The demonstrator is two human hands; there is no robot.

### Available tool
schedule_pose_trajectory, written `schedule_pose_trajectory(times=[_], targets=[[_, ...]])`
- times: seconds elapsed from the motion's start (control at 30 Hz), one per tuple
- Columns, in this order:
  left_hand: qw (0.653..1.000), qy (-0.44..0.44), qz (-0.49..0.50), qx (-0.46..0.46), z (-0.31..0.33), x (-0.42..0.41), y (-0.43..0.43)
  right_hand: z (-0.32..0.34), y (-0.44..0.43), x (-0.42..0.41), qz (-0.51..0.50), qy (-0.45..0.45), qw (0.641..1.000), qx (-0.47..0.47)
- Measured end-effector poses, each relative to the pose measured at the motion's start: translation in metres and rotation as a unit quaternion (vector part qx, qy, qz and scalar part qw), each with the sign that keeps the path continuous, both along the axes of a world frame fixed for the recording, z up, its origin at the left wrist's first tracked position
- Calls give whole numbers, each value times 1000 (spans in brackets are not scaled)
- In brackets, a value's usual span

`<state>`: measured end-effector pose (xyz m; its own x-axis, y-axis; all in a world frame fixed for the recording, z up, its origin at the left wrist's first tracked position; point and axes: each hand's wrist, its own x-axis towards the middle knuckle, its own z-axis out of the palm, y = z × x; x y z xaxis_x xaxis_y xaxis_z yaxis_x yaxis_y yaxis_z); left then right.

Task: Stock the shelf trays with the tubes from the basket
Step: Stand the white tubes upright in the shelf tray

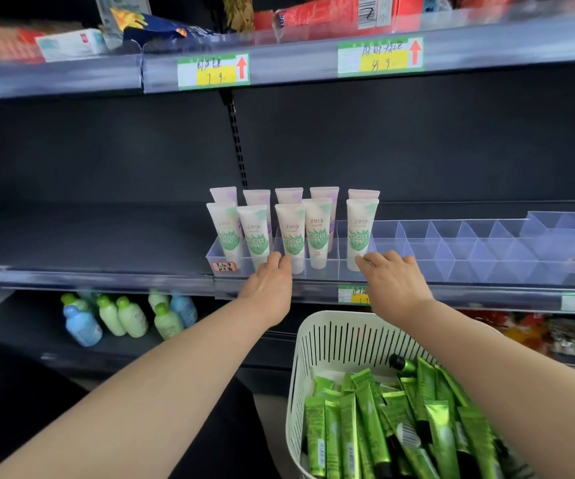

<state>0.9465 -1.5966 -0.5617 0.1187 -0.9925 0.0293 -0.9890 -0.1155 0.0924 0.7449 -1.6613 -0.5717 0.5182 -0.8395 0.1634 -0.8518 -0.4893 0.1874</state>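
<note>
Green tubes (365, 420) lie heaped in the white slotted basket (334, 340), directly under the right forearm, their long axes running mostly away from the person. Both hands are up at the front edge of the shelf (89, 243), well above and beyond that heap. The left hand (272, 281) has its fingers curled against the front wall of the clear divided tray (452, 257), below the white aloe tubes (293, 233) standing there; whether it pinches anything I cannot tell. The right hand (396, 278) rests with fingers spread and holds nothing. Bare compartments run off to its right. The right hand is nearer the basket, so it would likely drop back and down for a tube.
</note>
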Motion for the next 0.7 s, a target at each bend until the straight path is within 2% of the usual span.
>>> schedule_pose_trajectory(times=[0.33,0.7], targets=[[1000,-21,11,-17,-7,11,-15,-1,-6,8,-2,24,1000,11],[991,-130,19,-11,-1,13,-29,-1,-1,31,6,4,1000,8]])
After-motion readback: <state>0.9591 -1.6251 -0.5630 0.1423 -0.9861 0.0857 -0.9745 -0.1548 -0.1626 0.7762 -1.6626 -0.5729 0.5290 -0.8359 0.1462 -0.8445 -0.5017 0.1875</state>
